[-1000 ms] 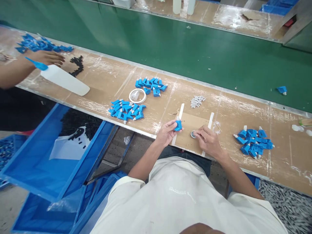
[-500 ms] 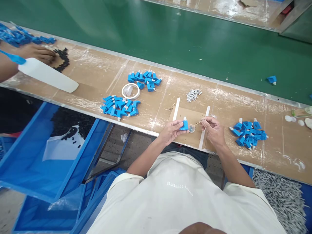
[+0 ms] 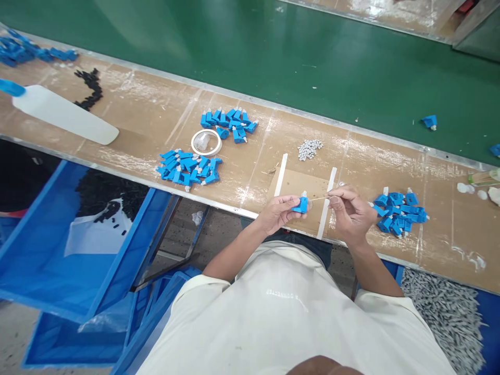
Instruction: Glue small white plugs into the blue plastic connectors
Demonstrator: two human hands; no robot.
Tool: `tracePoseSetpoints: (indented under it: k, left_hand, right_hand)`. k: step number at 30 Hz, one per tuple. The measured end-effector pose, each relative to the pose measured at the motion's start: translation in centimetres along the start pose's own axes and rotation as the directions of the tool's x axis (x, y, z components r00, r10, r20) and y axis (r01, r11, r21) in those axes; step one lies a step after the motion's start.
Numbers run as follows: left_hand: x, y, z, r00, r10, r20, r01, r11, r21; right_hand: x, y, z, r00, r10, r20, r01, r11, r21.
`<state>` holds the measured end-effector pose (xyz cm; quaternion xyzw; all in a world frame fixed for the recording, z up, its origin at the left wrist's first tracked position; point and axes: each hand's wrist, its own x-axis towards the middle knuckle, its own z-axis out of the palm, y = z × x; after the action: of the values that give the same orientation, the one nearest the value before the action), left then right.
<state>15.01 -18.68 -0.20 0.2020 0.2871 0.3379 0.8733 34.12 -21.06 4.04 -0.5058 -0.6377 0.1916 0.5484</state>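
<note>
Between the thumb and fingers of my left hand [image 3: 276,212] is a blue plastic part [image 3: 300,204] with a white tip pointing away from me. My right hand [image 3: 351,214] pinches a thin wooden stick [image 3: 319,198], whose far end reaches the right side of the blue part; whether it touches cannot be made out. Both hands are over a cardboard sheet [image 3: 302,181] marked off by two white tape strips. The small clear dish is mostly hidden behind the blue part and my left fingers. Beyond the sheet lies a small heap of grey pieces [image 3: 310,149].
Blue part piles lie left [image 3: 189,167], farther back [image 3: 228,122] and right [image 3: 400,212]. A tape roll [image 3: 206,142] sits between the left ones. A white bottle [image 3: 64,114] and black pieces [image 3: 91,88] lie far left. Behind runs a green belt [image 3: 250,57]; a blue bin [image 3: 86,250] stands below.
The stick's tip has moved from the small dish to the blue part. My left hand has shifted slightly right, covering the dish. The other person's hand at far left has left the view.
</note>
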Motion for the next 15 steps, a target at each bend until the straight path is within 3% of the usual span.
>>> tracePoseSetpoints:
  k: [3, 7, 15]
  left_hand:
    - [-0.02, -0.05, -0.03, 1.0, 0.0, 0.01, 0.0, 1.0, 0.0]
    - [-0.06, -0.05, -0.13, 1.0, -0.004, 0.014, 0.004, 1.0, 0.011]
    - [-0.09, -0.02, -0.32, 1.0, -0.026, -0.007, 0.026, 1.0, 0.013]
  right_hand:
    - [-0.01, -0.33, 0.14, 0.987, -0.155, 0.051, 0.159, 0.984, -0.077]
    - [0.15, -0.34, 0.4, 0.963, -0.256, 0.082, 0.265, 0.953, -0.144]
    - [0.25, -0.13, 0.59, 0.964, -0.246, 0.101, 0.26, 0.949, -0.177]
